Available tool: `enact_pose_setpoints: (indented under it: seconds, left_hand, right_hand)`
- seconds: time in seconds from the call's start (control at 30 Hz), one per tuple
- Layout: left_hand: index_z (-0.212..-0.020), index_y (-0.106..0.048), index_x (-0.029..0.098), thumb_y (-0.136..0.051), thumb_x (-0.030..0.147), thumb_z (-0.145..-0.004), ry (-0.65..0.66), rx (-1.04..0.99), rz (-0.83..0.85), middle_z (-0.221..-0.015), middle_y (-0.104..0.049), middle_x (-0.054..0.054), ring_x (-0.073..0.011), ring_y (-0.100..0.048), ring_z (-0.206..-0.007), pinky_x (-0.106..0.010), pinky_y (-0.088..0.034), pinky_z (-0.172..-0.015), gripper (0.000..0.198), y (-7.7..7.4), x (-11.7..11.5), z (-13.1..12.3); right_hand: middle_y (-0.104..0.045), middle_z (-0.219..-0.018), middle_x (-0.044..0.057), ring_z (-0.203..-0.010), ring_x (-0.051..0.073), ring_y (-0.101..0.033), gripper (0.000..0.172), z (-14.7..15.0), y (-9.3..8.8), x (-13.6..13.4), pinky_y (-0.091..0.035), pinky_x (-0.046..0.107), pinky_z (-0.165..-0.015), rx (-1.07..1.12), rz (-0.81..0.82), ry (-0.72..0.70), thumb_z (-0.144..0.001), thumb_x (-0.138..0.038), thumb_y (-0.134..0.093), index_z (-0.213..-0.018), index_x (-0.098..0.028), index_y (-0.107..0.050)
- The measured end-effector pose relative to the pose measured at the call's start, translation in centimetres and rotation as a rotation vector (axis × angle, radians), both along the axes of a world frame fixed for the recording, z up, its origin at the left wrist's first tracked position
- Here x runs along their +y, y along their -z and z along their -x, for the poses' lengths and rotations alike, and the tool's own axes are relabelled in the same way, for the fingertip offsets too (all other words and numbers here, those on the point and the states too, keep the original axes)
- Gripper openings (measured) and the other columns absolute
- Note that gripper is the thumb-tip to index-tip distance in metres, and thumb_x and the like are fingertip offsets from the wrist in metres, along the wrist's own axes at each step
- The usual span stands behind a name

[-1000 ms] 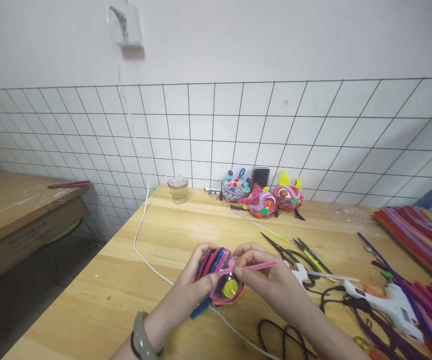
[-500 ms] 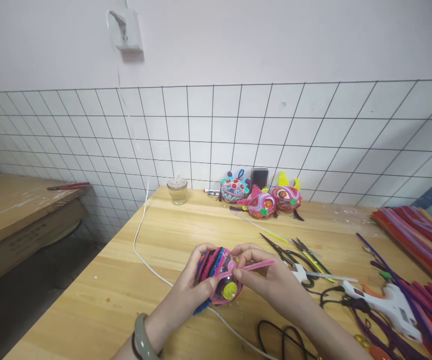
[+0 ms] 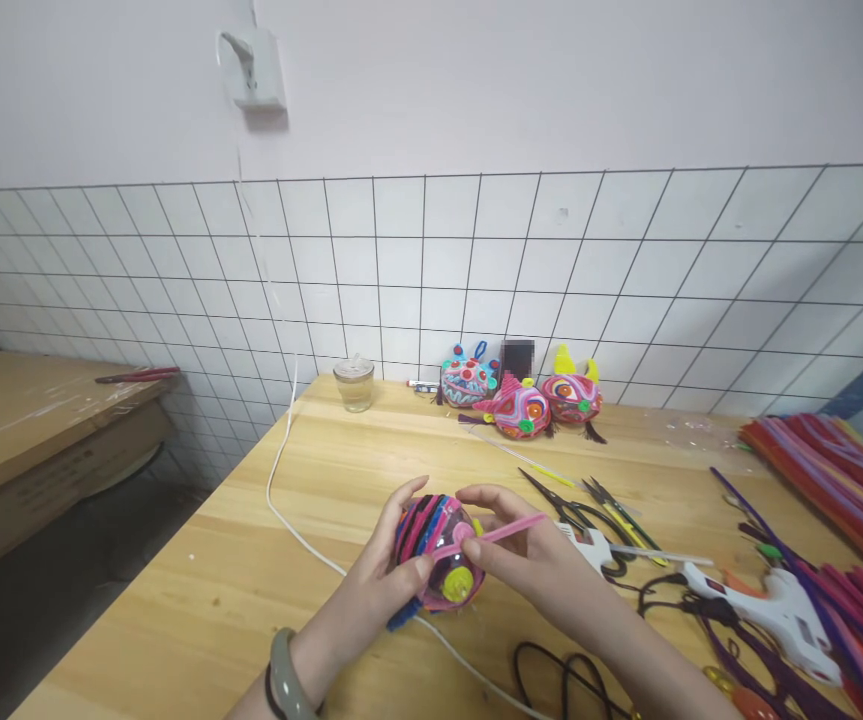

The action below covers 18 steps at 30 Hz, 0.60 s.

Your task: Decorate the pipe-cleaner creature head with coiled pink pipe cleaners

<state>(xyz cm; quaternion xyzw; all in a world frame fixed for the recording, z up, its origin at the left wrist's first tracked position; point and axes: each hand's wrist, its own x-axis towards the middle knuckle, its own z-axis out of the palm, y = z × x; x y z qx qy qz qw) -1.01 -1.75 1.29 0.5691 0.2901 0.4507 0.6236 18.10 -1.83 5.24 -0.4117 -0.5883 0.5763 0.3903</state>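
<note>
A clear round ball (image 3: 442, 580), partly covered with pink, black and blue pipe cleaners and bearing a yellow coil, is held just above the table. My left hand (image 3: 382, 570) grips its left side, thumb in front and fingers raised along the back. A loose pink pipe cleaner (image 3: 515, 528) lies across the ball's front, its free end sticking out to the right. My right hand (image 3: 525, 555) has its thumb pressed on this pipe cleaner against the ball, with the index finger arched over the ball's top right. The other right fingers are partly hidden.
Three decorated balls (image 3: 522, 408) stand by the tiled wall, with a glass cup (image 3: 357, 384) to their left. Scissors (image 3: 573, 510), a white hot glue gun (image 3: 776, 610) and bundles of pipe cleaners (image 3: 836, 500) lie on the right. A white cable (image 3: 281, 500) crosses the wooden table.
The fingers of my right hand have lifted and spread from the ball's top, while the thumb stays on the pink pipe cleaner. My left index finger has risen slightly.
</note>
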Motion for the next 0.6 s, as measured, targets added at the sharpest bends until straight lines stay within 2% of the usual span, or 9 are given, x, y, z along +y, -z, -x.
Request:
enact_pose_setpoints:
  seconds: [0.07, 0.17, 0.27, 0.6]
  left_hand:
    - [-0.14, -0.024, 0.029, -0.057, 0.032, -0.084, 0.0, -0.004, 0.005, -0.136, -0.045, -0.008, -0.0249, -0.041, -0.126, -0.034, -0.033, -0.102, 0.065, 0.13, 0.02, 0.03]
    - [-0.143, -0.019, 0.029, -0.056, 0.032, -0.085, 0.001, -0.022, 0.017, -0.135, -0.047, -0.008, -0.0245, -0.045, -0.123, -0.034, -0.034, -0.101, 0.069, 0.17, 0.03, -0.04]
    - [-0.143, -0.019, 0.029, -0.057, 0.031, -0.084, 0.008, -0.051, 0.038, -0.132, -0.05, -0.009, -0.0248, -0.048, -0.119, -0.035, -0.036, -0.1, 0.069, 0.14, 0.01, -0.19]
    - [-0.142, -0.024, 0.03, -0.058, 0.03, -0.084, 0.017, -0.118, 0.088, -0.135, -0.047, -0.009, -0.0282, -0.045, -0.123, -0.039, -0.035, -0.1, 0.067, 0.7, 0.25, -0.29]
  right_hand:
    - [-0.07, -0.086, 0.003, -0.082, 0.02, -0.067, 0.043, 0.05, -0.14, -0.03, -0.053, 0.033, -0.073, -0.002, 0.009, -0.025, -0.079, -0.043, -0.064, -0.112, -0.02, -0.052]
    - [-0.069, -0.1, 0.005, -0.093, 0.02, -0.065, 0.043, 0.02, -0.37, 0.01, -0.051, 0.033, -0.082, 0.019, -0.002, -0.051, -0.08, -0.041, -0.064, -0.115, -0.019, -0.053]
    - [-0.068, -0.108, 0.006, -0.102, 0.021, -0.062, 0.043, -0.04, -0.49, 0.05, -0.048, 0.034, -0.089, 0.028, -0.007, -0.073, -0.081, -0.04, -0.063, -0.118, -0.02, -0.054]
    - [-0.065, -0.116, 0.008, -0.107, 0.022, -0.06, 0.038, 0.02, -0.24, 0.12, -0.047, 0.035, -0.092, 0.043, -0.046, -0.07, -0.083, -0.035, -0.063, -0.117, -0.019, -0.056]
